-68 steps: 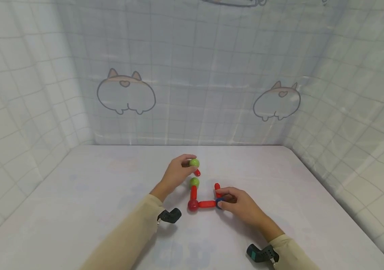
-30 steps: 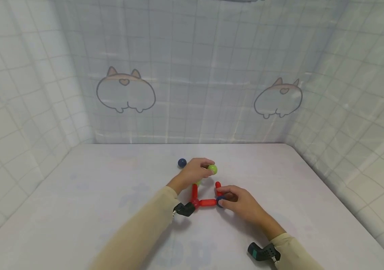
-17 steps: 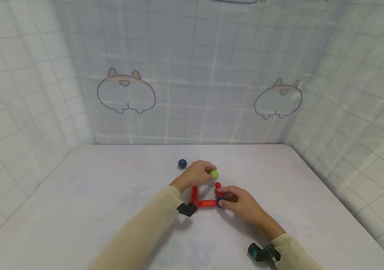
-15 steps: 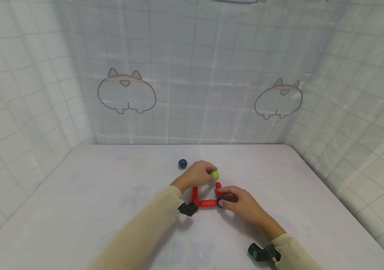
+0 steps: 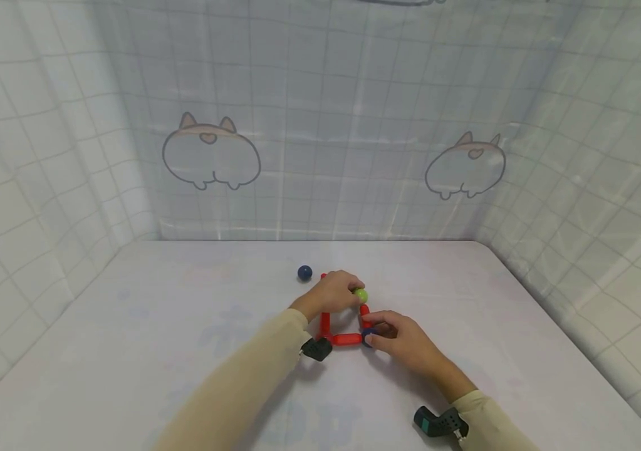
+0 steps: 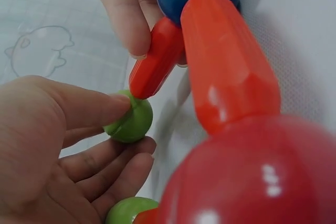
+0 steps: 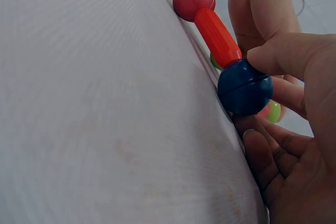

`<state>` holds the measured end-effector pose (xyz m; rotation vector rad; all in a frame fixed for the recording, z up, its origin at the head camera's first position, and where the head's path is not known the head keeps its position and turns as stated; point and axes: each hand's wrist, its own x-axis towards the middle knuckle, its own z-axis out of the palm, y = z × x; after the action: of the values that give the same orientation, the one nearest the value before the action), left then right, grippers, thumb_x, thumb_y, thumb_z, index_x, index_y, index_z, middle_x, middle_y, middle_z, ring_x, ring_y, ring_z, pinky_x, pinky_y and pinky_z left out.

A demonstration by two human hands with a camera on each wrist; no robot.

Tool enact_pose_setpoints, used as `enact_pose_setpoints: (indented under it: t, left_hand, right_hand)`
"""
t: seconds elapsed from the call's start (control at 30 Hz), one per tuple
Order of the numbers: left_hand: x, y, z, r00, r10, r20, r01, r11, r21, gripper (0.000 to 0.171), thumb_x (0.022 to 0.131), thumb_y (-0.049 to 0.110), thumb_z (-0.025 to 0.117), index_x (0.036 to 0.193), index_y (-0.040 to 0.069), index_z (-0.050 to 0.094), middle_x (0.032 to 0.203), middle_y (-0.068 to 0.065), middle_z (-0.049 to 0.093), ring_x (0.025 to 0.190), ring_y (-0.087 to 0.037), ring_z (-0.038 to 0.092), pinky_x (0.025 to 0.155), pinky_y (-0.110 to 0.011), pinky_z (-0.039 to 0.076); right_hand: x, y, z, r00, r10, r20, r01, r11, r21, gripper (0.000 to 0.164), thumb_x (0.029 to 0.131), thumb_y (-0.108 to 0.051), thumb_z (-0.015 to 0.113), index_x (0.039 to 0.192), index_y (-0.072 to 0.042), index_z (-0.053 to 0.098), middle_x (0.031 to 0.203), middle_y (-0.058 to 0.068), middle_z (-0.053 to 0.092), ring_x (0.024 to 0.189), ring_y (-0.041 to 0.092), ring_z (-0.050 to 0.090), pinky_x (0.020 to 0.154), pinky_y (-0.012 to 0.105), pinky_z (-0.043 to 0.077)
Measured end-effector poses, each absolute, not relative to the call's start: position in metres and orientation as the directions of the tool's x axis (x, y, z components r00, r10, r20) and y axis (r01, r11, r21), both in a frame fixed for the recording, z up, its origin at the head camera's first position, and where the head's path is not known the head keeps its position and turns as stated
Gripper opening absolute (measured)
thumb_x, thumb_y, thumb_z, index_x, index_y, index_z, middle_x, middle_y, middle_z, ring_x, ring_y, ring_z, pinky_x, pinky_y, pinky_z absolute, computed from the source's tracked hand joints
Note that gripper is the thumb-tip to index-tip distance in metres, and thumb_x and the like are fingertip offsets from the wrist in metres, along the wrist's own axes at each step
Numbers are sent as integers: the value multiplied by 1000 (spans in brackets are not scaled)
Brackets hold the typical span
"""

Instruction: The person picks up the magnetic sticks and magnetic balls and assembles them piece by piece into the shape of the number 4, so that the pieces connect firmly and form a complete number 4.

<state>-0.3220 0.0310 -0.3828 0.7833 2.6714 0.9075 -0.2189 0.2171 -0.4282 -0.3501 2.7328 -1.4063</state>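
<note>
Misalignment seems the likeliest trouble. The left hand (image 5: 336, 291) pinches a green ball (image 6: 134, 124) between thumb and fingers at the far end of the right-side stick (image 6: 157, 59); the two look to be touching, though whether they are joined cannot be told. Pushed off-centre, the ball could skid around the stick's end, or swing the stick sideways about the blue ball (image 7: 244, 90) at its near end. The right hand (image 5: 401, 338) pinches that blue ball between thumb and fingers, and a slackened hold there might let the push travel along the near stick (image 5: 347, 339) to the red ball (image 7: 193, 1) at the near left corner, skewing the left-side stick (image 5: 326, 324) too. The black wrist camera (image 5: 317, 349) overlaps that corner in the head view, so a dropped forearm might knock it. A second green ball (image 6: 128, 211) shows close by the left palm, where a finger could nudge it. Farther left, a separate blue sphere (image 5: 304, 273) rests on the bench (image 5: 128, 351), likely to roll if bumped.
</note>
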Motion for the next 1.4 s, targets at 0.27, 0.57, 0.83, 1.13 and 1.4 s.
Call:
enact_pose_setpoints:
  t: [0.27, 0.57, 0.83, 1.13, 1.4]
  left_hand:
    - [-318, 32, -381, -832, 553, -51, 404, 665, 629, 37, 92, 17, 67, 128, 10, 69, 119, 0, 70, 99, -14, 60, 91, -34, 50]
    - [-317, 33, -383, -836, 547, -53, 396, 668, 630, 35, 93, 17, 65, 127, 13, 69, 117, -4, 70, 104, -18, 63, 91, -37, 52]
    - [-317, 37, -386, -846, 532, -45, 378, 656, 653, 31, 92, 16, 67, 123, 12, 71, 115, -5, 71, 102, -19, 64, 89, -36, 53]
    - [-316, 40, -387, -844, 535, -45, 398, 680, 616, 32, 92, 13, 66, 124, 13, 70, 118, -5, 70, 103, -18, 63, 91, -35, 53]
    - [-316, 37, -386, -838, 546, -17, 427, 674, 603, 33, 93, 16, 67, 126, 13, 69, 117, -3, 70, 106, -18, 64, 93, -35, 52]
  right_hand:
    - [-218, 217, -428, -972, -227, 65, -185, 561, -807, 38, 91, -31, 74, 126, -19, 68, 118, -2, 66, 103, 19, 63, 91, 44, 52]
    - [-217, 216, -426, -972, -229, 48, -169, 549, -818, 38, 91, -31, 73, 126, -17, 67, 118, -1, 66, 103, 19, 63, 91, 42, 52]
    - [-216, 216, -425, -977, -208, 49, -160, 560, -813, 38, 90, -30, 74, 125, -17, 68, 119, -1, 65, 103, 19, 64, 89, 42, 52]
    - [-216, 216, -425, -979, -190, 66, -165, 566, -808, 37, 89, -32, 77, 122, -17, 70, 112, -2, 64, 100, 17, 62, 87, 37, 51]
    - [-216, 216, -427, -980, -184, 80, -172, 571, -803, 35, 88, -33, 78, 119, -19, 71, 111, -4, 65, 97, 17, 61, 85, 37, 50]
